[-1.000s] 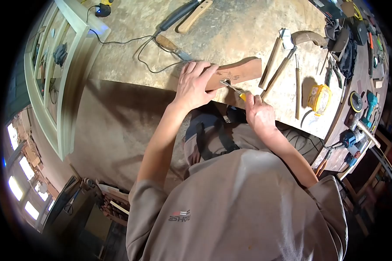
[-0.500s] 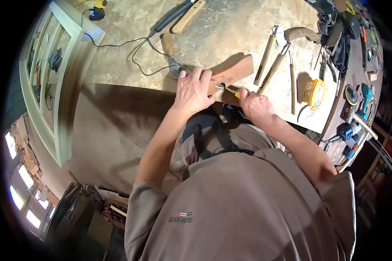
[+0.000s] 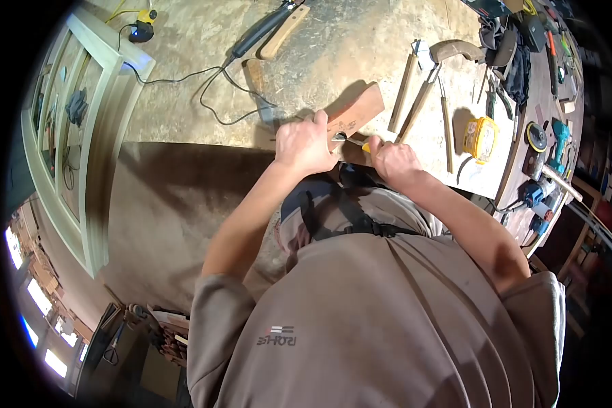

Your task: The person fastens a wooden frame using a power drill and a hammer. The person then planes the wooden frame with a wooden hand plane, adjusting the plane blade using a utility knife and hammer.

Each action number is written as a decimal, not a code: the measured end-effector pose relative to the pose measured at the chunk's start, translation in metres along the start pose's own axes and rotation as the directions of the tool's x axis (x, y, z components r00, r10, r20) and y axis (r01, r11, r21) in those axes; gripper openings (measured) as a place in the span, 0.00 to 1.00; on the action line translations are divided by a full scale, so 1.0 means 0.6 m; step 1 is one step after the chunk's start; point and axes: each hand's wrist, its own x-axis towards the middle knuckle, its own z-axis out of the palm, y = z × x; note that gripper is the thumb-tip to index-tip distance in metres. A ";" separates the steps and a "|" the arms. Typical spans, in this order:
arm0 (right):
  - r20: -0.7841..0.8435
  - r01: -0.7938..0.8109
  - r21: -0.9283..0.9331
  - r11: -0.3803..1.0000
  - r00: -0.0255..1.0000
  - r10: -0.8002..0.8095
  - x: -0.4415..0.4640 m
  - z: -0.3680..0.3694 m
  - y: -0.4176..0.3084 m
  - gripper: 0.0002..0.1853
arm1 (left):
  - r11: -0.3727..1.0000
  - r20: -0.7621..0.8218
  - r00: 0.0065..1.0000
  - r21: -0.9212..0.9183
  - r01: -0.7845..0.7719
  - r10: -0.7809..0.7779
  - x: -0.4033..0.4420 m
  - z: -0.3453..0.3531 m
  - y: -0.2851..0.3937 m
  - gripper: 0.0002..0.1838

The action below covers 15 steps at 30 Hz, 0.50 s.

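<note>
My left hand [image 3: 304, 144] is closed around the near end of a reddish-brown wooden block [image 3: 358, 112] at the edge of the workbench. Dark marks show on the block's face, beside a small dark hollow near my fingers. In my right hand [image 3: 396, 162] is a yellow-handled tool [image 3: 366, 147], mostly covered by the fingers. Its narrow metal blade points left and its tip meets the hollow; the exact kind of tool cannot be told. Just beyond my right hand lie several slim tools with wooden handles [image 3: 420, 109].
A yellow plastic tub [image 3: 481, 139] stands right of the slim tools. A black cable [image 3: 211, 66] loops across the workbench [image 3: 177, 112]. The pale wooden frame [image 3: 103, 136] leans at the left. Power tools, among them a blue one [image 3: 536, 193], crowd the right-hand surface.
The whole view has shifted slightly. The fingers of my left hand have drawn in on the block, which sits at a slightly different tilt. The blade stays at the hollow.
</note>
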 end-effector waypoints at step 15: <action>-0.013 0.084 -0.018 0.996 0.996 -0.085 0.015 0.000 0.013 0.10 | 0.989 0.026 1.000 0.148 0.008 -0.012 0.009 -0.035 0.027 0.31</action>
